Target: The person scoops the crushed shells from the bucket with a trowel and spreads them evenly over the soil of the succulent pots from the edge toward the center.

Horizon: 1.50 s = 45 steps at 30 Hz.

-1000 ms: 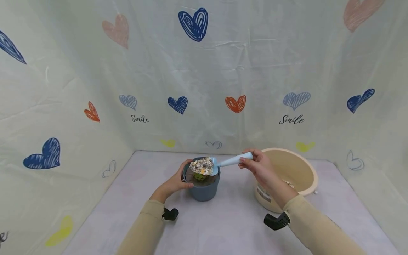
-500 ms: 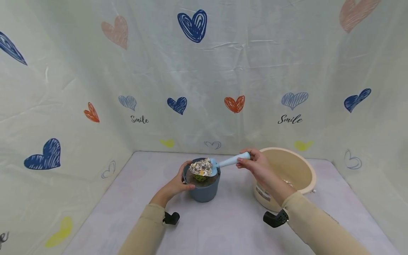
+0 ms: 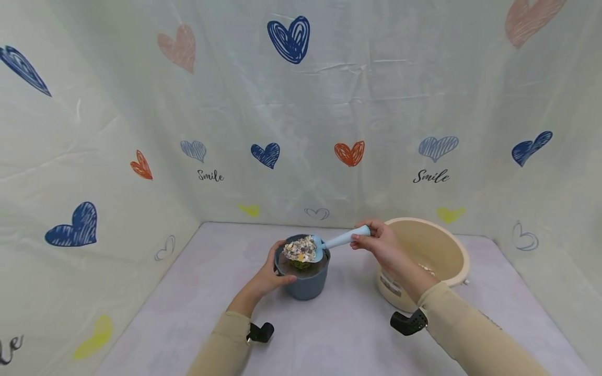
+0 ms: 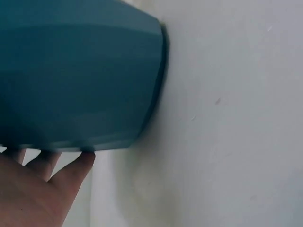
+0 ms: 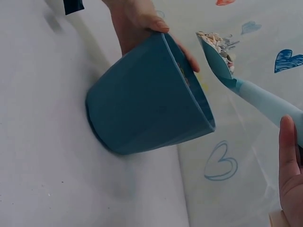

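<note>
A blue-grey plant pot [image 3: 308, 286] stands on the table, with brownish soil and a small green plant [image 3: 301, 265] inside. My left hand [image 3: 265, 282] grips its left side, thumb towards the front near the rim; fingertips [image 4: 85, 158] press the wall in the left wrist view. Above the pot's opening is a light-blue hand trowel [image 3: 345, 238], its handle pinched between thumb and fingers of my right hand [image 3: 383, 248]. Small mixed pebbles [image 3: 300, 249] are heaped on the blade, partly hiding the plant. In the right wrist view the loaded blade [image 5: 215, 61] is apart from the rim.
A beige bucket [image 3: 458, 256] stands on the right, partly behind my right forearm, with some pebbles [image 3: 427, 269] at its bottom. A pale cloth covers the table [image 3: 348, 334]. A curtain [image 3: 385, 104] printed with hearts hangs behind and at the sides.
The pot and my left hand have shifted slightly to the right. The trowel has sunk a little over the pot, still loaded with pebbles. Both holds are kept.
</note>
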### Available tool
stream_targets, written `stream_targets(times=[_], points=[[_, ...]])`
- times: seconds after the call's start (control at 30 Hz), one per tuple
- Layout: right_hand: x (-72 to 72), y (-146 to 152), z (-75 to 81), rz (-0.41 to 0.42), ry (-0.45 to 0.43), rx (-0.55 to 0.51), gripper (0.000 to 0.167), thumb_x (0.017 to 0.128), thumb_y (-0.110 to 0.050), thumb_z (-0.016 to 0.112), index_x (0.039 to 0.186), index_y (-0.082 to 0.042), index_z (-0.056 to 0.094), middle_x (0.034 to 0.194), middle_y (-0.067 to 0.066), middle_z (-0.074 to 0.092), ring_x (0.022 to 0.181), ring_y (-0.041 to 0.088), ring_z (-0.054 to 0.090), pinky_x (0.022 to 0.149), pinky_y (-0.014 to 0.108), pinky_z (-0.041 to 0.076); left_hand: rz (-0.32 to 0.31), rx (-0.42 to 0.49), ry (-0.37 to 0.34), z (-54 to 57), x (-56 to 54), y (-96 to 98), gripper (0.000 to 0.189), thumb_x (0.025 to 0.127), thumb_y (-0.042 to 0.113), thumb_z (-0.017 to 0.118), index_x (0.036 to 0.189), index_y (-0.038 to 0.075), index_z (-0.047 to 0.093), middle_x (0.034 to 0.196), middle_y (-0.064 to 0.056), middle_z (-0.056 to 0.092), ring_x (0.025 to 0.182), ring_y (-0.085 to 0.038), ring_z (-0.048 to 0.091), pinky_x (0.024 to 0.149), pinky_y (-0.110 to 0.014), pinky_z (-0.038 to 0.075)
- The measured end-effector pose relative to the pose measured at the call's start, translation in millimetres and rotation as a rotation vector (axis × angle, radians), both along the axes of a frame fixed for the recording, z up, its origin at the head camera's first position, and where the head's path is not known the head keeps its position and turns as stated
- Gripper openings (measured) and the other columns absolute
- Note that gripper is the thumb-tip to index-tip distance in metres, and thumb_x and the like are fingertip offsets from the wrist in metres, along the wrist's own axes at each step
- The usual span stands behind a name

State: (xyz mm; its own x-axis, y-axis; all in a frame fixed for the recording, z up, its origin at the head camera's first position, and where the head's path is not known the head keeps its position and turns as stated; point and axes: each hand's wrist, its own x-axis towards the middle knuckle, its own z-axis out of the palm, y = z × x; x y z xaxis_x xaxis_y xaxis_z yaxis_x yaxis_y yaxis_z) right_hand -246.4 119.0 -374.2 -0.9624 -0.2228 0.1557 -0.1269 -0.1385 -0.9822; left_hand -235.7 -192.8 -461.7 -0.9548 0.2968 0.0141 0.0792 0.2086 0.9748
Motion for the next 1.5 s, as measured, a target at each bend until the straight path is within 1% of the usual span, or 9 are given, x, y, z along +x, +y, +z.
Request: stream_targets(times=[0.1,0.2,0.4,0.57,0.7,0.9,1.0,1.27,1.5], points=[[-0.4,0,-1.2,0.008,-0.002,0.009,0.026,0.092,0.005,0.062,0.114,0.014,0.049,0.09,0.009,0.061,0.074,0.015,0.067,0.076,0.031,0.056,0.043,-0.008,0.001,-1.5,4.2,4.5,0.108,0.076,0.03,0.086,0.155,0.024,0.012,0.158,-0.026,0.005,0.142,-0.049,0.007,0.108,-0.065,0.016],[-0.4,0,-1.6,0.011,-0.012,0.015,0.027,0.092,0.005,0.062,0.115,0.014,0.049,0.091,0.009,0.061,0.075,0.015,0.068,0.076,0.031,0.056,0.073,-0.009,0.011,-1.9,8.5,8.6,0.109,0.075,0.028,0.086,0.155,0.023,0.012,0.158,-0.026,0.008,0.143,-0.048,0.009,0.109,-0.065,0.015],[-1.5,-1,-1.6,0.016,-0.026,0.035,0.022,0.092,0.005,0.062,0.112,0.009,0.053,0.092,0.011,0.062,0.077,0.017,0.068,0.078,0.033,0.056,0.101,0.018,0.028,-3.2,15.0,14.8,0.108,0.076,0.023,0.085,0.154,0.02,0.011,0.158,-0.026,0.011,0.143,-0.047,0.009,0.11,-0.064,0.012],[-2.8,-2,-0.7,0.018,-0.042,0.066,0.028,0.093,0.003,0.062,0.116,0.013,0.05,0.093,0.011,0.062,0.078,0.018,0.068,0.077,0.032,0.056,0.135,0.007,0.044,-3.2,19.5,18.9,0.109,0.075,0.023,0.085,0.154,0.021,0.011,0.157,-0.028,0.013,0.142,-0.049,0.012,0.108,-0.066,0.016],[-4.3,-7,-1.2,0.027,-0.041,0.086,0.027,0.092,0.005,0.062,0.115,0.014,0.051,0.091,0.01,0.063,0.076,0.018,0.068,0.078,0.035,0.056,0.164,-0.017,0.047,-3.2,23.6,21.0,0.111,0.075,0.023,0.085,0.155,0.021,0.009,0.156,-0.03,0.014,0.141,-0.05,0.014,0.107,-0.066,0.018],[-6.0,-13,-4.3,0.035,-0.019,0.091,0.028,0.091,0.009,0.061,0.115,0.019,0.049,0.09,0.012,0.063,0.072,0.016,0.068,0.077,0.035,0.057,0.168,0.02,0.059,-5.2,27.0,22.8,0.112,0.074,0.022,0.086,0.155,0.02,0.009,0.156,-0.029,0.013,0.141,-0.05,0.013,0.108,-0.065,0.018],[-5.8,-14,-5.0,0.033,-0.014,0.102,0.031,0.09,0.009,0.062,0.116,0.02,0.048,0.091,0.014,0.063,0.072,0.016,0.068,0.077,0.036,0.056,0.177,0.011,0.055,-5.9,27.7,23.5,0.112,0.074,0.025,0.086,0.155,0.021,0.01,0.155,-0.03,0.014,0.141,-0.05,0.015,0.107,-0.065,0.02],[-6.0,-16,-3.3,0.039,-0.022,0.14,0.024,0.09,0.007,0.063,0.112,0.011,0.055,0.092,0.012,0.063,0.073,0.017,0.068,0.077,0.035,0.057,0.199,0.001,0.044,-5.0,29.0,25.1,0.112,0.073,0.031,0.087,0.155,0.023,0.01,0.156,-0.03,0.013,0.14,-0.052,0.013,0.106,-0.067,0.02],[-8.1,-20,-1.3,0.038,-0.019,0.174,0.026,0.091,0.006,0.062,0.115,0.012,0.054,0.094,0.013,0.063,0.074,0.018,0.068,0.075,0.033,0.057,0.193,0.04,0.039,-5.1,26.9,24.0,0.112,0.073,0.03,0.087,0.155,0.021,0.01,0.157,-0.027,0.013,0.142,-0.048,0.013,0.109,-0.064,0.018]])
